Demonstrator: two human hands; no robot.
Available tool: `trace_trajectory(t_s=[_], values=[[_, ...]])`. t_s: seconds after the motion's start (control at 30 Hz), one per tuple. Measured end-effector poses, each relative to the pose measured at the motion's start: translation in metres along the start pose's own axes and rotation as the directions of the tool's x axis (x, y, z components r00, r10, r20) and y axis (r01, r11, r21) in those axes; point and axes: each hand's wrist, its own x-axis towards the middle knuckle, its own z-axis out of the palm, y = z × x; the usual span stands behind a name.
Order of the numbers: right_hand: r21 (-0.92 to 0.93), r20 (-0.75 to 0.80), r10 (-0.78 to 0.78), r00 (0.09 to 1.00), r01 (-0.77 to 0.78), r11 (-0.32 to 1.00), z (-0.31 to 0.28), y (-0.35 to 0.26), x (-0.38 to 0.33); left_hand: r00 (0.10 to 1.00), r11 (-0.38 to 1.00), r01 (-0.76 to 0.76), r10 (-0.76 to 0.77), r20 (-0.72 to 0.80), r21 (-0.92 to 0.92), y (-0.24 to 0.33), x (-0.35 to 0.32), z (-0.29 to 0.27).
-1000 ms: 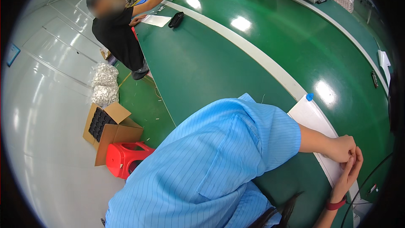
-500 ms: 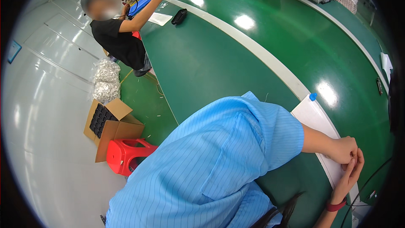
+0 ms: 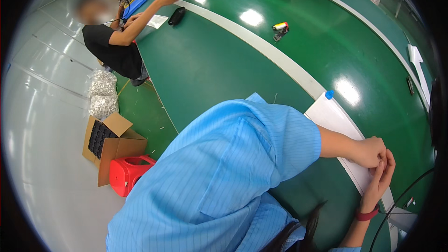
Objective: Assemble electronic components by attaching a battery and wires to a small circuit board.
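Note:
My left hand (image 3: 371, 151), at the end of a bare forearm below a blue striped sleeve, is curled with its fingers bent. Against it rests my right hand (image 3: 380, 182), which has a red wristband (image 3: 367, 214); its fingers meet the left hand's fingertips. Whatever lies between the two is too small and covered to make out. Under the left forearm lies a white sheet or flat tray (image 3: 333, 114) along the table edge, with a small blue piece (image 3: 329, 94) at its far corner.
Beyond a pale rail (image 3: 261, 42) runs a shiny green surface (image 3: 317, 56) with a yellow, white and black item (image 3: 281, 27). A co-worker (image 3: 116, 42) sits at left, one arm stretched out. A black case (image 3: 177, 16), red stool (image 3: 123, 177) and open carton (image 3: 112, 151) are around. A black cable (image 3: 403, 193) curves near my right wrist.
The whole view has shifted, so most things sit further left and higher. A yellow, white and black item now shows on the green surface. My hands stay together in much the same pose.

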Motion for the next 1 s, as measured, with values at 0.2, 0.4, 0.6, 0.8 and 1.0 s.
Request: trace_trajectory(t_s=[0.2,0.4,0.6,0.8,1.0], values=[[-0.008,0.098,0.000,0.995,0.001,1.000,0.001,0.001,-0.003,0.941,0.437,-0.322,0.051,0.334,0.840,0.054,-0.014,-0.020],[-0.199,0.120,-0.068,0.990,0.092,0.976,0.004,-0.015,-0.006,0.895,0.387,0.193,0.308,-0.324,0.902,0.081,-0.024,-0.150],[-0.223,0.149,-0.107,0.983,0.139,0.965,0.004,-0.015,0.002,0.721,0.152,0.585,0.353,-0.597,0.796,0.042,-0.123,-0.257],[-0.234,0.126,-0.121,0.985,0.148,0.961,-0.004,-0.013,-0.001,0.718,0.496,0.450,0.293,-0.631,0.743,0.046,-0.098,-0.241],[0.287,0.003,0.052,0.999,-0.050,0.957,0.000,-0.011,0.001,0.957,0.978,0.202,-0.206,-0.204,-0.042,0.080,-0.032,-0.101]])
